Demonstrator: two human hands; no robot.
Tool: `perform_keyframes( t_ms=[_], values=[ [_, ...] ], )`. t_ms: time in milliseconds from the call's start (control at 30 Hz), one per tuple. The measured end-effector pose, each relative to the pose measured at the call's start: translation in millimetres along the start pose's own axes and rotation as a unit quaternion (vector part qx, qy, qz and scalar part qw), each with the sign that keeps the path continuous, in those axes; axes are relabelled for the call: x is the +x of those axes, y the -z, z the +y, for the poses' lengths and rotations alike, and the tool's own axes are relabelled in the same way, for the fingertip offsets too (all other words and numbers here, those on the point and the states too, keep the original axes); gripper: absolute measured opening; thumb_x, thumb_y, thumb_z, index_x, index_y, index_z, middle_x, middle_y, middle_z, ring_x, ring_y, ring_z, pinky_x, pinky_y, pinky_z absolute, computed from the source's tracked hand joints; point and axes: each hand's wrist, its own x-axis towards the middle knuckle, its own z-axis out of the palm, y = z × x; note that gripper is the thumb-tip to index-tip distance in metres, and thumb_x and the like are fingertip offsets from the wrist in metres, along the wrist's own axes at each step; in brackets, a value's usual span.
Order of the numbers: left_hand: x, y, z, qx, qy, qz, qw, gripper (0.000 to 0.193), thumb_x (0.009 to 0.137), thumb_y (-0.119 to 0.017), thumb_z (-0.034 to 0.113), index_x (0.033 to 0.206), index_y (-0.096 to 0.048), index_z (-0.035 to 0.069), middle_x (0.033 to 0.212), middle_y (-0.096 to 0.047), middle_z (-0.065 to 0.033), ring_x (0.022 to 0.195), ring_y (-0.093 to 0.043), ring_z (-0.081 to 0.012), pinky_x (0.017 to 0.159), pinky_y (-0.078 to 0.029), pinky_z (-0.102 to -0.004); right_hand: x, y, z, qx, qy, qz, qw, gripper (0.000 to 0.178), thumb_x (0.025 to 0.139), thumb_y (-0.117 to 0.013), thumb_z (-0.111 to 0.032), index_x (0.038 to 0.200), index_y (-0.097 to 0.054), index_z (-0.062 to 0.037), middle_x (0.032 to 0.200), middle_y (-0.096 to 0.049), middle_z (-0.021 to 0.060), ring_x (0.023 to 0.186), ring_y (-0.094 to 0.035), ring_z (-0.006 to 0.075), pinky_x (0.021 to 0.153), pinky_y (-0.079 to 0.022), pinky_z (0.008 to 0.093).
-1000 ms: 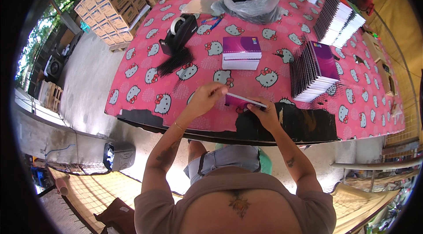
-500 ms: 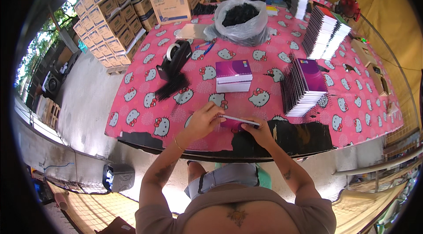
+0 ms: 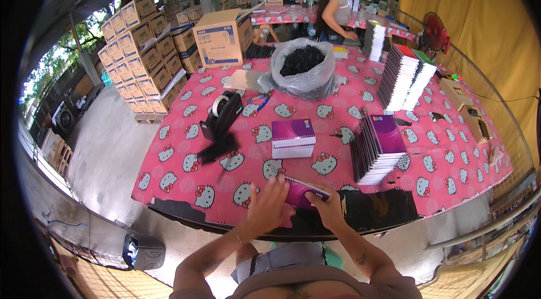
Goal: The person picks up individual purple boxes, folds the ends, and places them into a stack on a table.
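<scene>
My right hand grips the right end of a purple notebook, thumb over its cover, near the front edge of the table. At the notebook's left end is my left hand, its fingers stretched out and slightly blurred; whether they touch the notebook I cannot tell. Just beyond my hands lies a short stack of purple-covered notebooks. Right of that stands a taller stack of purple spiral notebooks with black bindings. To the left, a bundle of thin black strands lies beside a black tape dispenser.
A clear plastic bag full of black material stands mid-table, near blue pens. Farther right are red and green notebook stacks and a fan. Cardboard boxes stand back left. A co-worker is beyond the table.
My left fingers have gone from pinching the notebook's left end to stretched out. The notebook's cover now shows more. The view has tilted up, bringing the co-workers further into sight.
</scene>
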Motion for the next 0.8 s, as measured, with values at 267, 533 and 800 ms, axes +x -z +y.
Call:
perform_keyframes(
  t_ms=[267,533,800],
  values=[
    [31,33,-40,-0.209,-0.100,0.016,0.973,0.023,0.090,-0.070,0.020,0.111,-0.066,0.014,0.101,-0.065,-0.0020,0.096,-0.065,-0.0225,0.116,-0.024,-0.0567,-1,6,-3,-0.080,0.053,-0.101,0.990,0.028,0.092,-0.070,-0.006,0.120,-0.069,-0.0022,0.103,-0.071,0.0024,0.093,-0.061,0.0087,0.086,-0.049,0.0252],
    [34,35,-35,-0.210,-0.120,0.013,0.970,0.017,0.089,-0.072,0.024,0.102,-0.068,0.014,0.084,-0.066,-0.0004,0.080,-0.066,-0.0213,0.112,-0.033,-0.0536,0,14,-1,-0.071,0.031,-0.132,0.988,0.027,0.094,-0.069,-0.007,0.120,-0.069,-0.0023,0.105,-0.071,0.0018,0.095,-0.061,0.0084,0.087,-0.049,0.0261],
    [25,27,-41,-0.100,-0.150,-0.003,0.984,0.031,0.092,-0.067,0.034,0.113,-0.065,0.012,0.106,-0.068,-0.0041,0.098,-0.066,-0.0195,0.112,-0.030,-0.0586,-6,9,5,-0.013,-0.005,-0.133,0.991,0.027,0.092,-0.072,-0.006,0.118,-0.070,-0.0015,0.104,-0.071,0.0018,0.092,-0.062,0.0086,0.084,-0.050,0.0246]
  ],
)
